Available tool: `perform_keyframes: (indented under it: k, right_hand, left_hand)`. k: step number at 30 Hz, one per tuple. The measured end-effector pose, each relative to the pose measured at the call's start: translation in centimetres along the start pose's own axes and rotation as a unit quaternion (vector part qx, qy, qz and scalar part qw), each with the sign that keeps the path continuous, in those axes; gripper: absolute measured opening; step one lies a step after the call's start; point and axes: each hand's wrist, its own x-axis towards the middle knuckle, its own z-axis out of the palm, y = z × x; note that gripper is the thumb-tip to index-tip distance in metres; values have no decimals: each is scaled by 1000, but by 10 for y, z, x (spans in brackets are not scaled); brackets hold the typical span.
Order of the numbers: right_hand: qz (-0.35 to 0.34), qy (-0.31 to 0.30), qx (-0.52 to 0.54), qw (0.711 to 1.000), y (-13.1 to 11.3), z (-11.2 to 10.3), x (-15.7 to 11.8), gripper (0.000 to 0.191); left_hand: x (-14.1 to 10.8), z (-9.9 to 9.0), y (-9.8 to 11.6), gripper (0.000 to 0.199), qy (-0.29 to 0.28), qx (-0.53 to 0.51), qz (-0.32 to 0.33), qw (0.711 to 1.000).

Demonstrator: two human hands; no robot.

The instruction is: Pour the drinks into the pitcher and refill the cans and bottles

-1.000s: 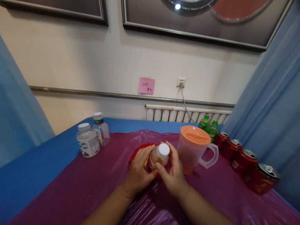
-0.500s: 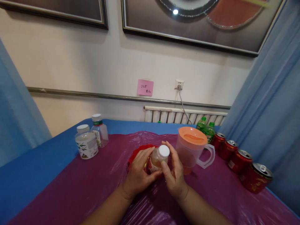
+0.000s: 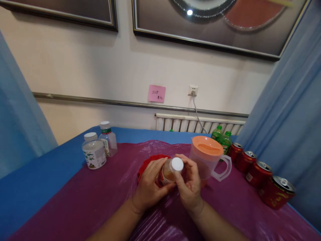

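Observation:
A small clear jar [image 3: 168,172] with a white lid [image 3: 177,164] is held between both hands, tilted a little to the right. My left hand [image 3: 151,184] wraps round the jar's body from the left, its thumb across the lower front. On the other side my right hand [image 3: 190,184] is curled at the lid and neck, thumb against the lid's near edge. Behind the hands lies a red dish [image 3: 142,166] with a wavy rim, partly hidden by them. An orange-lidded pitcher [image 3: 204,160] stands just right of my right hand.
Two white-capped clear containers, one labelled [image 3: 94,154] and one with a green neck [image 3: 111,144], stand at the left. Several red cans [image 3: 258,174] line the right side, with green bottles [image 3: 225,142] behind. A purple plastic sheet [image 3: 100,197] covers the blue table [image 3: 32,167].
The fingers of my right hand have bent more and shifted slightly right round the lid. The jar remains between both hands. The whole view has shifted a little.

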Motion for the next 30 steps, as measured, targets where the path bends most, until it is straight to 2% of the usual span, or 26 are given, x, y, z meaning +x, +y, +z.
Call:
perform_keyframes:
  k: [6, 10, 20, 27, 30]
  right_hand:
    - [15, -22, -17, 1000, -4, -2, -2, 45]
    - [-7, -34, -37, 999, -5, -4, 0, 46]
    - [-26, 0, -24, 999, -2, 1, 3, 41]
    - [-12, -35, -40, 999, -7, 1, 0, 56]
    - [-17, -39, -40, 998, -7, 0, 0, 53]
  left_hand:
    - [-1, 1, -2, 71, -8, 9, 0, 1000]
    - [-2, 1, -3, 70, -5, 11, 8, 1000]
    - [0, 0, 0, 69, -1, 4, 14, 1000]
    - [1, 0, 0, 65, 15, 9, 20, 1000]
    - [1, -1, -1, 67, 6, 14, 18, 1000]
